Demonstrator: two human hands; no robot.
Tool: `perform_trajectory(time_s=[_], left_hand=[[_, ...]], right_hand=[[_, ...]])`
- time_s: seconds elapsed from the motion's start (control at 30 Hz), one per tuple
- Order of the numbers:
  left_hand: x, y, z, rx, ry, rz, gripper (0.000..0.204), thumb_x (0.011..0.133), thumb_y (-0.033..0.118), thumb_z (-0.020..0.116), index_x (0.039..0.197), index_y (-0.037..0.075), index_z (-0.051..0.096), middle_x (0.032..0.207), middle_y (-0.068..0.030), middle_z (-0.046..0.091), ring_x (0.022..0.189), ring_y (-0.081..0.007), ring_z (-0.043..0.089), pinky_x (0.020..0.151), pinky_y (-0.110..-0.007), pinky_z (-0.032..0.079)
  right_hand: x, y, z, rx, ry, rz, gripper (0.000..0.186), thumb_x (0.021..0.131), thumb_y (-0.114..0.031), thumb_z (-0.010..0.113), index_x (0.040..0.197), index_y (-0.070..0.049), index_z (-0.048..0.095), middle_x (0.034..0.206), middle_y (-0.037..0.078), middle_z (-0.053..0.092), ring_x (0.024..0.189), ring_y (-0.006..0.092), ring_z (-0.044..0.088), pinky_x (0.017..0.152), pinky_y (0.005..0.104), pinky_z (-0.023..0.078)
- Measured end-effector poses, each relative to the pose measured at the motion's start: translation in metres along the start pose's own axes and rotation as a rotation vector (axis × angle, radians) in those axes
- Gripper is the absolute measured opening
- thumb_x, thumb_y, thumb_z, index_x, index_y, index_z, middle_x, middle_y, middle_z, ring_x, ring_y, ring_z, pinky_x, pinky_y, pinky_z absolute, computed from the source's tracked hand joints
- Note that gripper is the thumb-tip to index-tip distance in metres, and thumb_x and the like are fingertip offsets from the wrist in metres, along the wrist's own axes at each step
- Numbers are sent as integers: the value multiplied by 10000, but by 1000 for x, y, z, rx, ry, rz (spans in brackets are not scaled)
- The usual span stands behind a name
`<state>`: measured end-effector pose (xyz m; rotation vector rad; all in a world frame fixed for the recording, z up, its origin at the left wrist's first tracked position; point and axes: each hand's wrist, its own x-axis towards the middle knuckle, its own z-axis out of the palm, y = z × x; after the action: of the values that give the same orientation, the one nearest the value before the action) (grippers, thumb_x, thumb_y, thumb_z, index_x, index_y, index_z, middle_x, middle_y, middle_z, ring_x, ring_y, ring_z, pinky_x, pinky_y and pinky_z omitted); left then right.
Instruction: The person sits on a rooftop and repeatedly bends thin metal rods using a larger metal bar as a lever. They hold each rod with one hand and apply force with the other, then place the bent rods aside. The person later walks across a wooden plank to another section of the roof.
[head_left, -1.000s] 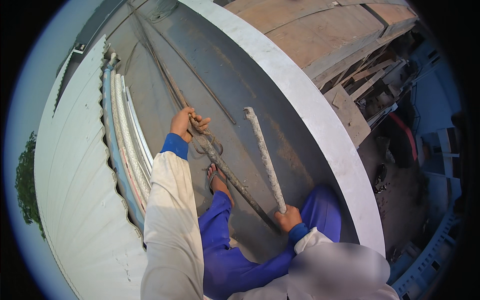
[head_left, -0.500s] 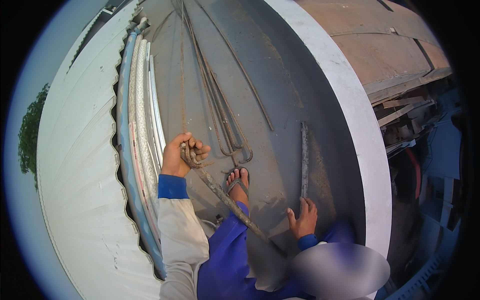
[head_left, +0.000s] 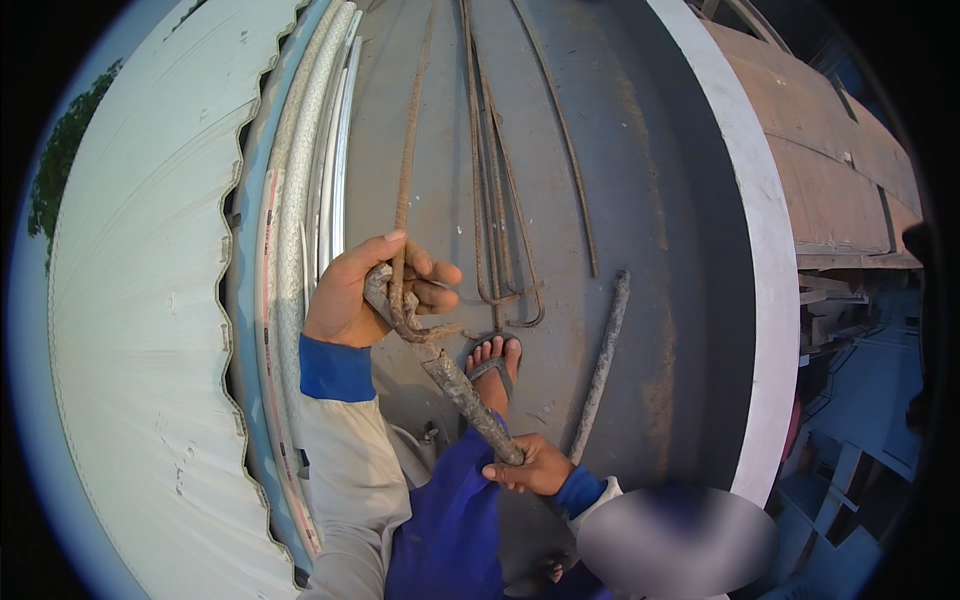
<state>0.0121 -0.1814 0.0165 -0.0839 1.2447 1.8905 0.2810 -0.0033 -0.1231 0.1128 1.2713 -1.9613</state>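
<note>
In my left hand (head_left: 350, 300), fingers curled, are a long rusty rebar (head_left: 407, 170) with a bent end and the crusted upper end of a short grey bar (head_left: 455, 390); the rebar's bend crosses that end. My right hand (head_left: 530, 465) grips the bar's lower end. Another crusted grey bar (head_left: 600, 365) lies on the floor to the right of my hands. Beyond my sandalled foot (head_left: 493, 370), several rusty rebars (head_left: 485, 200) with bent ends lie lengthwise on the grey floor, with a straighter one (head_left: 560, 120) to their right.
A white corrugated sheet (head_left: 140, 300) runs along the left, with several pipes (head_left: 290, 200) beside it. A low white-topped parapet (head_left: 760, 250) edges the right, with rusty brown sheeting (head_left: 830, 150) and a drop to structures below beyond it. A tree (head_left: 65, 150) shows at far left.
My right hand let go of the other bar, now lying down, and moved left onto the bar in my left hand. My left hand drew a rebar leftward from the group. The view has turned.
</note>
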Motion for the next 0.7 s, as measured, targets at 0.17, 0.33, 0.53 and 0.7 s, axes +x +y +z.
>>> perform_trajectory(time_s=[0.17, 0.33, 0.53, 0.7], left_hand=[[9, 1, 3, -150, -132, 73, 401, 1067, 313, 414, 868, 28, 613, 956, -252, 696, 770, -344, 767, 721, -465, 673], [21, -27, 3, -84, -31, 45, 401, 1054, 325, 453, 915, 6, 651, 1045, -281, 706, 837, -387, 761, 729, -448, 667], [42, -40, -6, 29, -269, -11, 560, 1060, 405, 421, 1135, -91, 670, 1232, -356, 638, 1097, -431, 696, 923, -484, 594], [75, -83, -33, 2, -277, -185, 818, 1042, 616, 347, 1268, -125, 609, 1305, -299, 632, 1146, -378, 687, 985, -411, 563]], right_hand=[[-18, -19, 11, -128, 121, 8, 300, 921, -308, 790, 924, -23, 697, 611, 42, 624, 509, 136, 572, 513, 303, 463], [-5, 6, 10, -265, 428, -449, 282, 921, -285, 794, 824, -76, 631, 546, -11, 501, 449, 79, 446, 436, 258, 337], [9, 28, -39, 381, -267, 266, 328, 911, -227, 801, 762, -67, 556, 537, -41, 382, 426, 69, 342, 421, 280, 277], [0, 51, 17, 540, -64, 266, 325, 928, -225, 777, 758, -66, 550, 526, -25, 407, 421, 84, 362, 423, 281, 283]])
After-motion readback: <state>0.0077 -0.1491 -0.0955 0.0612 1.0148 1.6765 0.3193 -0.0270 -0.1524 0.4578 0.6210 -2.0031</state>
